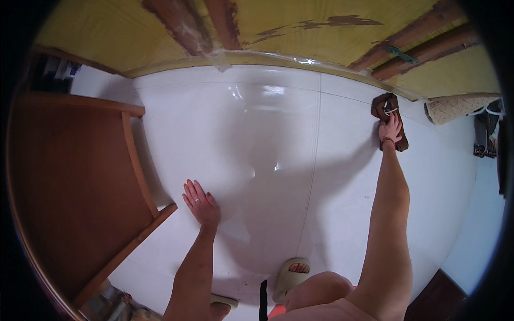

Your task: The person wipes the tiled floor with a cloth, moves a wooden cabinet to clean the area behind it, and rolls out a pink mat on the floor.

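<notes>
Far off to the right, my right hand (391,130) is on a dark brown, bunched cloth (401,142) lying on the white floor (267,208). Its fingers bend over the cloth, beside a small white loop (391,111). My right arm is stretched long and a beaded bracelet circles the wrist. At the left, my left hand (201,205) is open, with its fingers stretched and a ring on one of them. It holds nothing and is near the corner of a brown wooden piece of furniture (80,187). Whether the left palm touches the floor I cannot tell.
Along the back runs a yellow panel (300,37) with brown strips and clear tape at its lower edge. A patterned mat (455,108) lies at the far right. A dark brown box-like thing (439,297) is at the lower right. My slippered foot (292,275) is near the lower edge.
</notes>
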The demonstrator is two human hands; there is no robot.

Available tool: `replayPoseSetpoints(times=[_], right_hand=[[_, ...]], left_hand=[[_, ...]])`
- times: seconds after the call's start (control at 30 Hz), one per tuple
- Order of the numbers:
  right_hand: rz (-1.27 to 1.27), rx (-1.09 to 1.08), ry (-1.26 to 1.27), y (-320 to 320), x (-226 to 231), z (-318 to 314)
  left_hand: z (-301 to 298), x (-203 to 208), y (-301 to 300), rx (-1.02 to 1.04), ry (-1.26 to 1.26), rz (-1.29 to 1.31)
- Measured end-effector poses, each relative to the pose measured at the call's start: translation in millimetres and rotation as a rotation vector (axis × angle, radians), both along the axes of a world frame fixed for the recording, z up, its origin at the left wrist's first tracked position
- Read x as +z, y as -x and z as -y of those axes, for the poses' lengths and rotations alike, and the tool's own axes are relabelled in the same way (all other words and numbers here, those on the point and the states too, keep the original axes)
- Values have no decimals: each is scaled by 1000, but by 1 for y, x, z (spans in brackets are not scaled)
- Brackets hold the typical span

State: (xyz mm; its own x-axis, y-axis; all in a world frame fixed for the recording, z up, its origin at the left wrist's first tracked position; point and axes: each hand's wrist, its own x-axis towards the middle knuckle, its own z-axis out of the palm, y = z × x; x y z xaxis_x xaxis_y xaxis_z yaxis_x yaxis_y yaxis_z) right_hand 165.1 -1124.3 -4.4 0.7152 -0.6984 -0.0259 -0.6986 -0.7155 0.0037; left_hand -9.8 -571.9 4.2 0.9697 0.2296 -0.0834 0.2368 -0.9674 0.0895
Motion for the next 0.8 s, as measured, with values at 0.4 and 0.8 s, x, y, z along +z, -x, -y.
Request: replayPoseSetpoints(times=[0.4,0.8], right_hand=[[206,763,-165,-77,18,-333],[54,1182,-384,-130,26,-494]], left_hand=[[2,0,-1,8,-8,-46],[-1,1,-1,14,54,-41]])
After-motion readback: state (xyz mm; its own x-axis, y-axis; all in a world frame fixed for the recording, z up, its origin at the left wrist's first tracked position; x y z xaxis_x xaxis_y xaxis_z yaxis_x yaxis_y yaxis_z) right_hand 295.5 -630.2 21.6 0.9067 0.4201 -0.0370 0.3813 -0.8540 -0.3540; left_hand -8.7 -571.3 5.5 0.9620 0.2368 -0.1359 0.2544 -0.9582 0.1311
